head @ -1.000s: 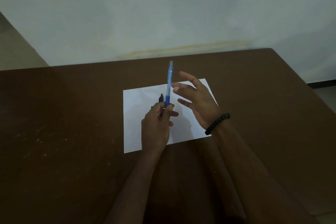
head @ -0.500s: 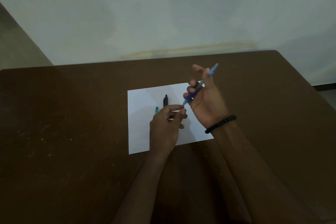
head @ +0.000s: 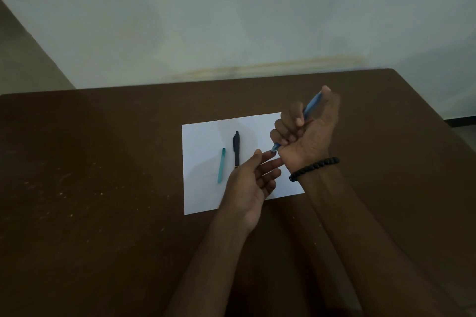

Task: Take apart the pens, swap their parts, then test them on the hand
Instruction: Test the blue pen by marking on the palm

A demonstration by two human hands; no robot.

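Head view, single frame. Item: blue pen (head: 310,107), held in the right hand (head: 307,134), fingers curled round the barrel in a fist-like grip, thumb tip up by the pen's top end; the pen slants down and to the left, its lower tip emerging under the little finger. Judged purpose of the grip: firm control of the point for a test stroke on skin, or for steadying the barrel while the tip is worked. Item: left hand (head: 251,183), palm turned up and toward the wearer, fingers loosely spread and holding nothing; thumb and forefinger tips lie just beside the pen's tip, whether touching cannot be told. Judged purpose: it offers itself as the writing surface, or stands ready to take the tip section. Item: black pen (head: 236,149), whole as far as can be seen, lying lengthwise on the sheet of white paper (head: 201,141), its lower end hidden behind the left hand. Item: teal pen part (head: 221,165), a short tube, lying just left of the black pen and apart from it; likely laid aside for the swap. Paper serves as a tidy laying-out ground on the brown table (head: 103,175). Item: black beaded bracelet (head: 313,168) on the right wrist. Both forearms reach in from the lower edge, converging over the paper. Pale wall (head: 231,20) behind.
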